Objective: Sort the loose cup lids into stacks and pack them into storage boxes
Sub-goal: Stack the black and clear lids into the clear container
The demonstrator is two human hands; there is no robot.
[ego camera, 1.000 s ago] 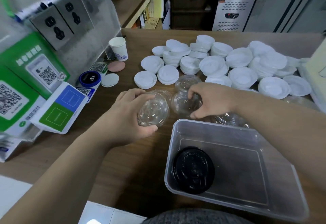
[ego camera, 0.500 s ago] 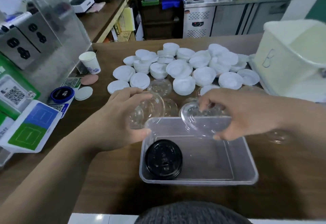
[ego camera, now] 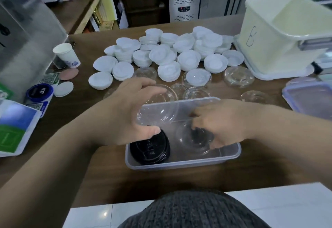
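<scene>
A clear rectangular storage box point(ego camera: 181, 163) stands on the wooden counter in front of me. A stack of black lids point(ego camera: 150, 148) sits in its left end. My left hand point(ego camera: 125, 112) holds a clear dome lid point(ego camera: 158, 107) tilted over the box's far left corner. My right hand point(ego camera: 221, 121) is down inside the box, fingers on a clear lid point(ego camera: 190, 139) that lies on the box floor beside the black stack. Several stacks of white lids point(ego camera: 167, 57) cover the counter behind. Loose clear lids point(ego camera: 239, 77) lie between them and the box.
A cream lidded bin point(ego camera: 280, 35) stands at the back right, and a blue-rimmed box lid point(ego camera: 310, 96) lies at the right edge. A paper cup point(ego camera: 67, 55), a blue round tin point(ego camera: 39, 92) and QR-code stands point(ego camera: 16, 127) sit at the left.
My right hand has carried its clear lid down into the box beside the black stack. My left hand has brought its clear lid over the box's left corner. The view has tilted.
</scene>
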